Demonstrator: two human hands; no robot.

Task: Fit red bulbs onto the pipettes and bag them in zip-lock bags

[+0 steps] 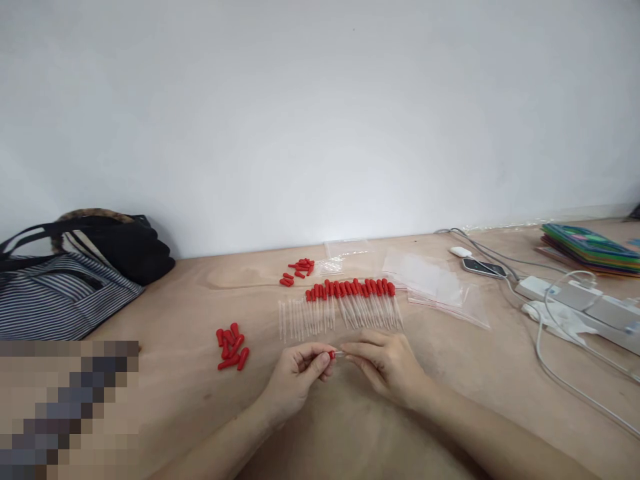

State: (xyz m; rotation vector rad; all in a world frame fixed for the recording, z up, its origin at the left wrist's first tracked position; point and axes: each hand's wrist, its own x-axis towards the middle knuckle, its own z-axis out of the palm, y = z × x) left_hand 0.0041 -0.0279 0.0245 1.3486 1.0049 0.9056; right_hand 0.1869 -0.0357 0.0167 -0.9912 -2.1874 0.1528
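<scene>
Between finger and thumb, my left hand (pixel 300 373) pinches a red rubber bulb (pixel 332 355). My right hand (pixel 390 363) closes on a thin clear dropper tube (pixel 340 354), whose end meets the bulb's mouth; how far it sits inside is hidden. Just beyond both hands lies a row of droppers with red bulbs fitted (pixel 370 300). At the row's left end are several bare clear tubes (pixel 295 320). A loose pile of red bulbs (pixel 233 347) rests left of my left hand, and a smaller pile (pixel 300 268) lies behind the row.
Clear plastic bags (pixel 425 277) lie behind the row to the right. Farther right are a phone (pixel 484 268), white cables, a power strip (pixel 575 297), crumpled tissue (pixel 560 323) and stacked colourful sheets (pixel 590 247). A striped bag (pixel 65 293) occupies the left of the wooden table (pixel 175 400).
</scene>
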